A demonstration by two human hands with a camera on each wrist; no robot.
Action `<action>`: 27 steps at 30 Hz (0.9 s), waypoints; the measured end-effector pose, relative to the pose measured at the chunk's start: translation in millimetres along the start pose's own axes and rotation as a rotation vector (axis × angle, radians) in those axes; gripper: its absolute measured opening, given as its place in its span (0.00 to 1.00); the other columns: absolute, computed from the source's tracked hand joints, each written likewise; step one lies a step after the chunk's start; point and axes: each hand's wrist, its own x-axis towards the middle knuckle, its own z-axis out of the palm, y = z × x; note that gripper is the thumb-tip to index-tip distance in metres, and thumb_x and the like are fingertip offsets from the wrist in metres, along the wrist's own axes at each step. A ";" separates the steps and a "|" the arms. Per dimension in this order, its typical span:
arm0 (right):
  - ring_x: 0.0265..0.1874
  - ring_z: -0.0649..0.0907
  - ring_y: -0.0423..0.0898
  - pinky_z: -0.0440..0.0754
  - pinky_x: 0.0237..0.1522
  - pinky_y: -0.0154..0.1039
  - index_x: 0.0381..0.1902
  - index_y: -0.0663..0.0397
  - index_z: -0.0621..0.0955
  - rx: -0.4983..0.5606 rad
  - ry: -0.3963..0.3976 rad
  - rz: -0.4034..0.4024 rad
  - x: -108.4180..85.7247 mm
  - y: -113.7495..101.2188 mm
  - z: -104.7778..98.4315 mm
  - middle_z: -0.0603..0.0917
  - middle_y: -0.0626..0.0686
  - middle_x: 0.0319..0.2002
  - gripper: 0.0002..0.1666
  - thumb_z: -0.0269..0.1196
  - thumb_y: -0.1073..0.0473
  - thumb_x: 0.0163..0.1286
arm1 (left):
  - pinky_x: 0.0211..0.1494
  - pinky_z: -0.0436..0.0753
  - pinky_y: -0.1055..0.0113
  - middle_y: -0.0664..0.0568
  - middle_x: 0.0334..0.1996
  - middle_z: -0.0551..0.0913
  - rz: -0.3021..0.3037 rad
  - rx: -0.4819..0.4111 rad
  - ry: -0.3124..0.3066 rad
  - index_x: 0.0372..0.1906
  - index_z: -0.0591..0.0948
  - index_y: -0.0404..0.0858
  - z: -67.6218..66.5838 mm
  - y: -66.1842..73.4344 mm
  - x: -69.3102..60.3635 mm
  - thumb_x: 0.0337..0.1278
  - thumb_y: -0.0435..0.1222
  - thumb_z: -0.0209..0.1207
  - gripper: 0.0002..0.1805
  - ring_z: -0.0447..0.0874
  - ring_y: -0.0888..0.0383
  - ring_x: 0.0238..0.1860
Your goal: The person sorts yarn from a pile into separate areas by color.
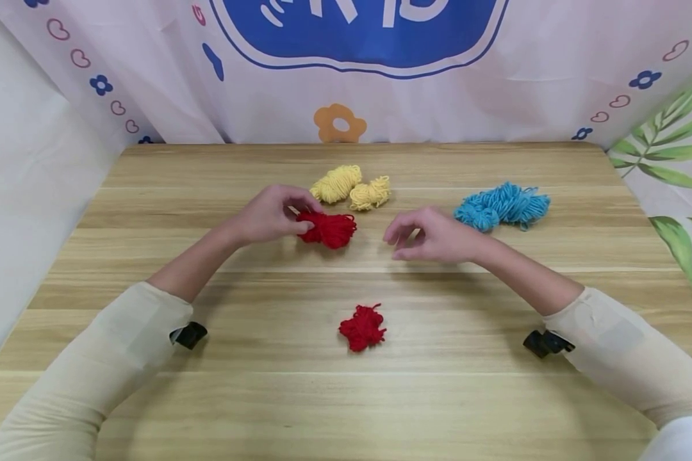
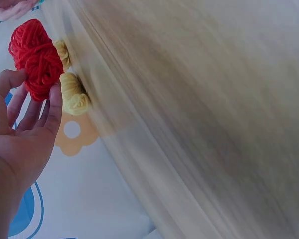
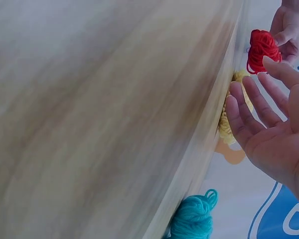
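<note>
A red yarn skein is pinched at its left end between the thumb and fingers of my left hand. The left wrist view shows the same red skein at the fingertips, with the thumb on one side. To its right, my right hand hovers over the table, fingers loosely bent and holding nothing. A smaller red yarn bundle lies nearer the front. Just behind the held skein are two yellow yarn skeins, a larger one and a smaller one.
Blue yarn lies bunched at the back right, beyond the right wrist. The wooden table ends at a printed curtain along its back edge. White fabric hangs on the left.
</note>
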 end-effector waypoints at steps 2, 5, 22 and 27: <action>0.44 0.87 0.51 0.88 0.48 0.45 0.48 0.65 0.85 0.004 -0.011 -0.004 0.2 -0.9 1.1 0.88 0.58 0.45 0.14 0.72 0.68 0.66 | 0.47 0.86 0.67 0.38 0.46 0.87 -0.007 0.007 0.006 0.48 0.86 0.27 -1.5 -0.6 -0.3 0.59 0.20 0.63 0.13 0.85 0.48 0.44; 0.43 0.88 0.50 0.88 0.47 0.44 0.48 0.65 0.85 0.011 -0.034 -0.013 0.9 -2.3 3.0 0.88 0.58 0.45 0.14 0.73 0.68 0.65 | 0.47 0.86 0.67 0.37 0.46 0.87 -0.020 0.010 0.016 0.48 0.86 0.27 -3.7 -1.3 -0.8 0.59 0.20 0.62 0.13 0.85 0.48 0.45; 0.45 0.86 0.50 0.87 0.47 0.43 0.52 0.60 0.85 -0.017 -0.183 -0.098 5.1 -18.8 21.7 0.88 0.53 0.47 0.19 0.75 0.64 0.63 | 0.45 0.83 0.71 0.39 0.47 0.87 -0.078 0.023 0.086 0.49 0.86 0.29 -21.3 -10.7 -10.1 0.61 0.21 0.62 0.13 0.82 0.50 0.45; 0.44 0.86 0.49 0.87 0.47 0.42 0.53 0.59 0.85 -0.038 -0.202 -0.133 8.4 -22.1 26.2 0.89 0.52 0.46 0.20 0.76 0.62 0.64 | 0.46 0.81 0.74 0.39 0.48 0.86 -0.123 0.040 0.109 0.49 0.86 0.30 -27.1 -15.4 -13.4 0.62 0.21 0.61 0.12 0.82 0.47 0.49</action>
